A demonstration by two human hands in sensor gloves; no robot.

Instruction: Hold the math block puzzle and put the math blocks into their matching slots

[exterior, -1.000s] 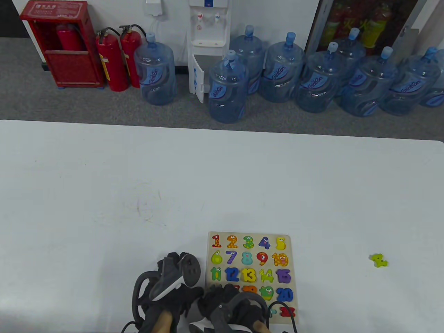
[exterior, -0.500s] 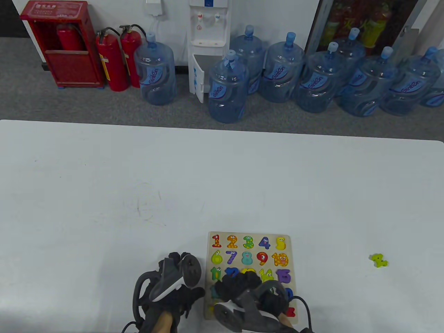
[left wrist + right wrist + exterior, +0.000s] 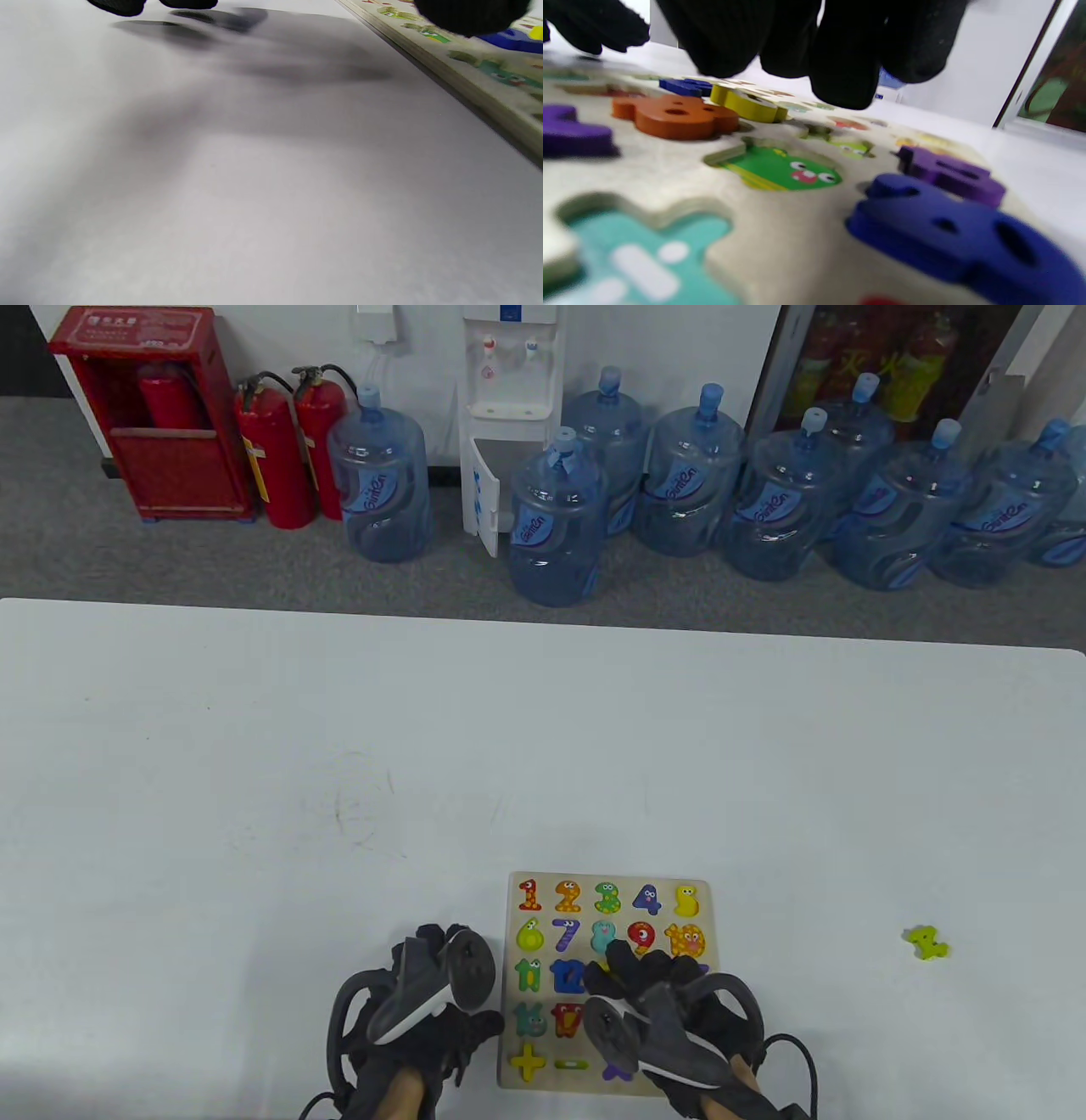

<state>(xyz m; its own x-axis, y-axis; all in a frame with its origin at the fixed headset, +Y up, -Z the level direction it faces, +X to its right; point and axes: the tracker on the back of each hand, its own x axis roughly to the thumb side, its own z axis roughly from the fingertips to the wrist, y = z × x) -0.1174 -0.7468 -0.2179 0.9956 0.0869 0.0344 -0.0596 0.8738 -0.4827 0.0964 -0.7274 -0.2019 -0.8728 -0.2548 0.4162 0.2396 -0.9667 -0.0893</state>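
The wooden puzzle board [image 3: 628,881] lies flat near the table's front edge, most number blocks seated. My left hand [image 3: 471,1031] rests on the table against the board's left edge [image 3: 488,97], with one dark fingertip [image 3: 471,17] over the board. My right hand [image 3: 632,965] hovers over the board's lower right. In the right wrist view its fingers [image 3: 844,72] hang empty above the yellow block [image 3: 746,103] and orange block [image 3: 674,116]. A green painted slot [image 3: 780,169] and a teal slot [image 3: 640,250] are empty. A loose green block [image 3: 926,942] lies far right.
The blue block [image 3: 950,233] and purple block [image 3: 950,173] sit raised in the board. The white table [image 3: 339,729] stretches far and left of the board. Water bottles [image 3: 556,526] and fire extinguishers [image 3: 271,458] stand on the floor beyond it.
My right hand has moved up from the bottom edge over the board, then to the right, uncovering the board's lower left rows. My left hand has stayed put.
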